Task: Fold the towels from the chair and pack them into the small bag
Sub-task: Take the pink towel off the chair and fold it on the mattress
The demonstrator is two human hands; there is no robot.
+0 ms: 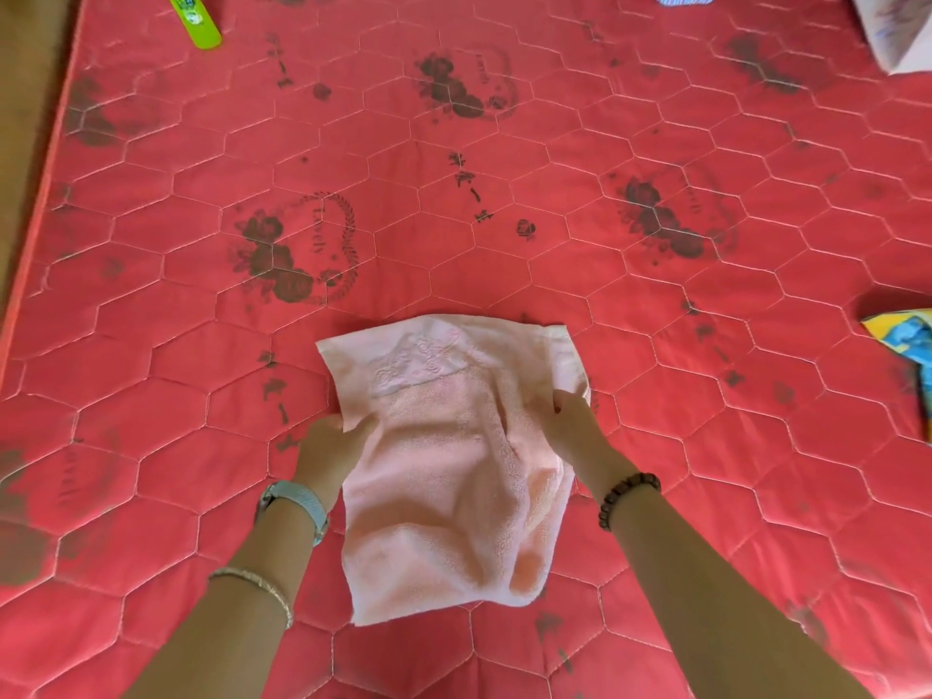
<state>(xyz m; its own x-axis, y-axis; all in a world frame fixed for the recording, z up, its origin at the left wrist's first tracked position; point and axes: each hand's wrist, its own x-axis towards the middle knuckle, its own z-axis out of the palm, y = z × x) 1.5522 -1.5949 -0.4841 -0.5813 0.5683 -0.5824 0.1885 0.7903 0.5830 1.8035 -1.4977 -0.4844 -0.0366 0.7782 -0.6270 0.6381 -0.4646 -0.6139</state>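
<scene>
The pink towel (454,471) lies on the red mattress (504,219), long axis pointing away from the person, with the left grip (330,446) pinching its left edge and the right grip (575,421) pinching its right, level with each other.

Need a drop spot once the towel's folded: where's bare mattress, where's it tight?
Widest bare patch: mattress centre, beyond the pink towel. Also bare left of the left hand and between the right hand and the colourful item. Tight: far corners, at the green object and white item.
</scene>
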